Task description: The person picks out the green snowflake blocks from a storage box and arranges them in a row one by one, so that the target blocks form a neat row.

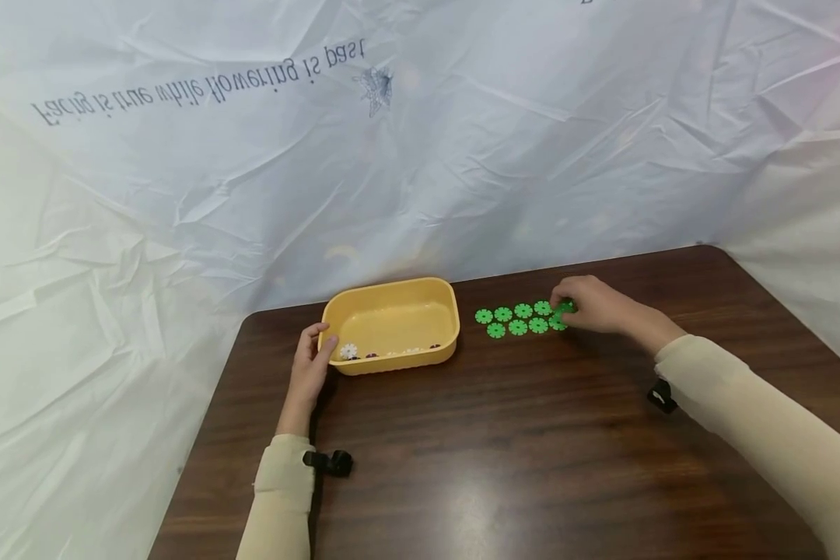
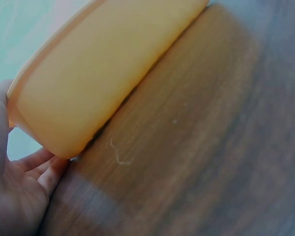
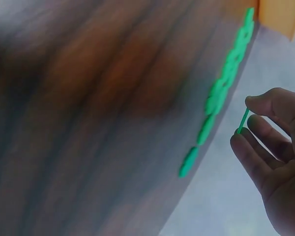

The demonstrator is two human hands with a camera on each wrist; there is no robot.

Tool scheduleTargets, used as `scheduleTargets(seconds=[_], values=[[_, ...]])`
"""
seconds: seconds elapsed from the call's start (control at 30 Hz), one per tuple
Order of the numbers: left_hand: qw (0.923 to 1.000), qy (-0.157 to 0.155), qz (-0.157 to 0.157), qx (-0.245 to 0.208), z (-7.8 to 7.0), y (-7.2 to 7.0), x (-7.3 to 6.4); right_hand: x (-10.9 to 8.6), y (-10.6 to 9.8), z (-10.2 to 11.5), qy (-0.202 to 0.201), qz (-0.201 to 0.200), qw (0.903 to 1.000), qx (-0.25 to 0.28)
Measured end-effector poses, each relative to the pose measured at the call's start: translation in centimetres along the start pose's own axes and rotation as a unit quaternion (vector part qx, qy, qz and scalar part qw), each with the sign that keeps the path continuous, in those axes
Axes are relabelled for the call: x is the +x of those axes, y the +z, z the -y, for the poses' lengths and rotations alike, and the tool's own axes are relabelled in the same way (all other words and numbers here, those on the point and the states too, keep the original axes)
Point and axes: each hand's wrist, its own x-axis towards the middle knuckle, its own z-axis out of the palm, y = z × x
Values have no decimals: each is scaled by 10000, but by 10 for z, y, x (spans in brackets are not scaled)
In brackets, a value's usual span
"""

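Note:
My left hand (image 1: 309,369) grips the left end of a yellow plastic basin (image 1: 392,317), thumb over the rim and fingers outside. A white notched snowflake disc (image 1: 348,351) and a few white and dark purple ones lie along the basin's near side. To the right of the basin, green snowflake discs (image 1: 503,314) lie flat in two rows. Over the right end of these rows, my right hand (image 1: 597,303) pinches a green snowflake disc (image 3: 243,121) by its edges between thumb and fingers. In the right wrist view that disc is raised off the table.
Everything stands on a dark brown wooden table (image 1: 476,435), near its far edge. A pale printed cloth (image 1: 420,155) hangs right behind that edge and along both sides. A black strap with a small camera (image 1: 331,463) sits on the left wrist.

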Motion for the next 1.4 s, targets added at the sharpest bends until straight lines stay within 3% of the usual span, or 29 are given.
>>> scheduleTargets(seconds=[0.3, 0.87, 1.23, 1.3, 1.4], values=[[9999, -108, -50, 37, -1, -1, -1, -14, 4, -20, 244, 41, 9996, -145], [10000, -89, 25, -4, 1, -1, 0, -22, 11, -25, 353, 8, 9993, -105], [9990, -373, 231, -36, -28, 0, -6, -27, 8, -28, 341, -462, 9983, -129], [9992, -337, 186, 52, -22, -3, -4, -27, 7, -26, 390, -505, 9979, -79], [9991, 40, 119, 415, -13, -8, 1, -28, 4, -24, 498, -625, 9968, -32]])
